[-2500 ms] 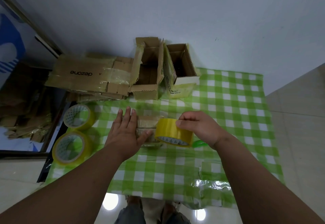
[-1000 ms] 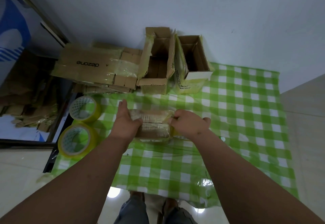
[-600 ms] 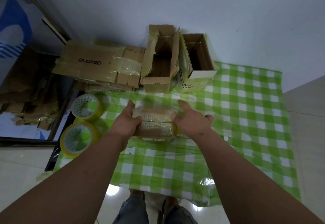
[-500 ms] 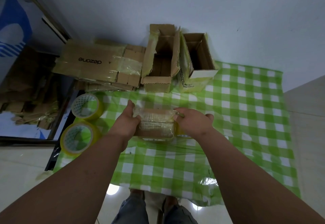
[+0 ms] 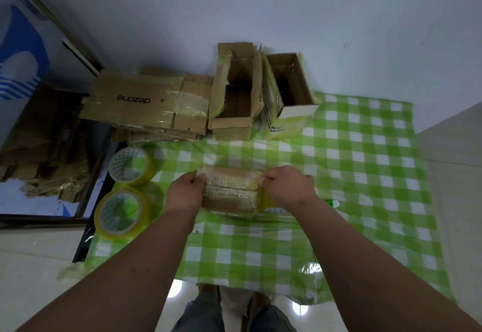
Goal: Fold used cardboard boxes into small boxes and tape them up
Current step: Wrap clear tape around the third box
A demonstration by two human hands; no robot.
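On the green checked cloth point(image 5: 352, 164), centre: small taped cardboard box point(image 5: 229, 191), judged light, stiff at edges, slick where tape covers; best held by its two ends. Left hand point(image 5: 185, 191) gripping left end, fingers curled round it. Right hand point(image 5: 287, 188) at right end, fingertips pinching yellow tape point(image 5: 263, 197).

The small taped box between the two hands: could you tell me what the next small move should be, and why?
Probably press the tape flat along the far right corner. The right hand pinches yellowish tape at that end of the small box, where it looks bunched, and the left hand grips the other end, steadying the box on the green checked cloth.
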